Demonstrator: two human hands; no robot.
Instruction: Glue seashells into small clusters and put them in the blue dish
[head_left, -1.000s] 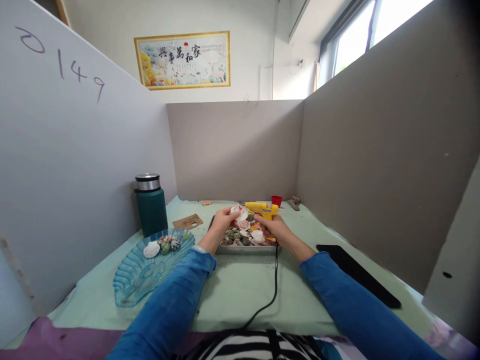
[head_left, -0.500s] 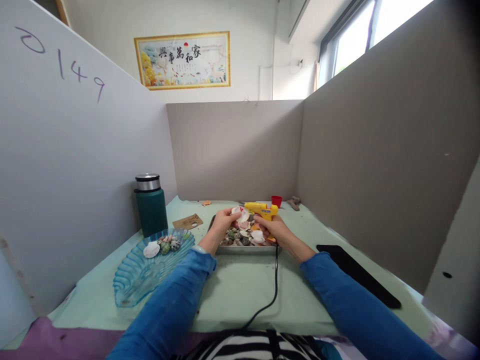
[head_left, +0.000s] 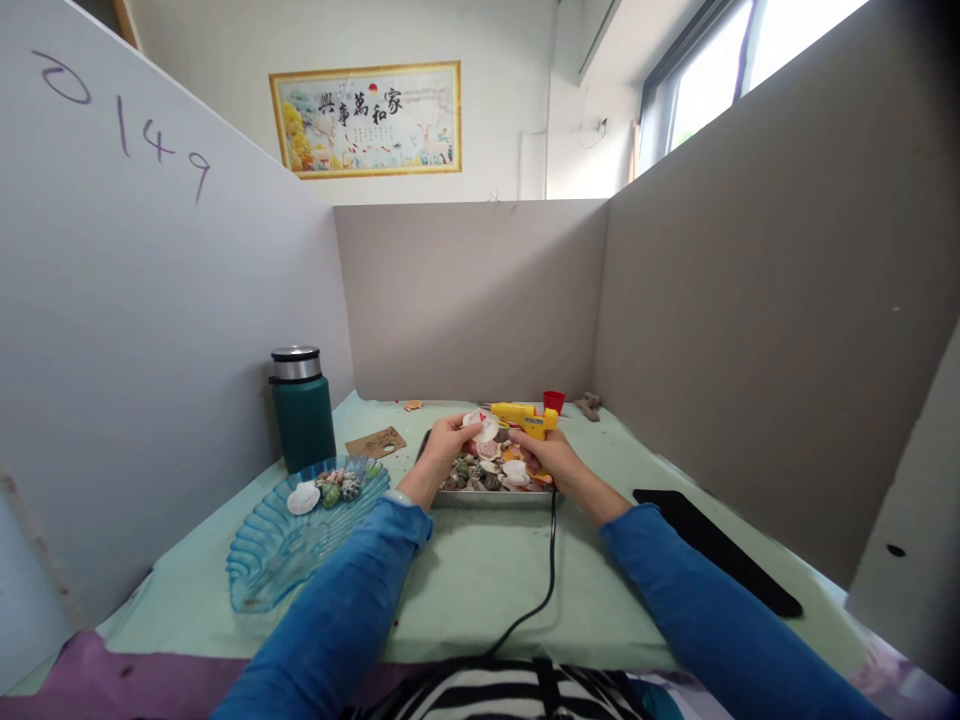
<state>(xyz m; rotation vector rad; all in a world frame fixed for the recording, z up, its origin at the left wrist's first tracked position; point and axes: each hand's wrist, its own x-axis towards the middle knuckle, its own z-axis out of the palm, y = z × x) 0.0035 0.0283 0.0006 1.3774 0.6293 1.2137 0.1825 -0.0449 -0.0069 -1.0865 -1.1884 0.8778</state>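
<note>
Pinched in the fingers of my left hand (head_left: 448, 445) is a white seashell (head_left: 484, 427) with a small red mark on it. My right hand (head_left: 551, 455) is wrapped round the handle of a yellow hot glue gun (head_left: 521, 416). The gun points left, its tip close to the shell's upper edge; whether they touch I cannot tell. Below both hands lies a metal tray (head_left: 495, 500) full of mixed shells, several of them white, orange or dark and spiral. A black cord (head_left: 553, 560) runs from the gun towards my body.
A blue scalloped glass dish (head_left: 281, 550) holding several shells stands left, with a green bottle (head_left: 304, 420) behind it. A brown card (head_left: 376, 443), a red cup (head_left: 553, 401) and a piece of driftwood (head_left: 589, 406) lie farther back. A black flat slab (head_left: 712, 550) lies right. Partition panels enclose three sides.
Almost nothing differs. Both hands keep hold of the shell and the glue gun in nearly the same place; the gun has shifted very slightly to the right.
</note>
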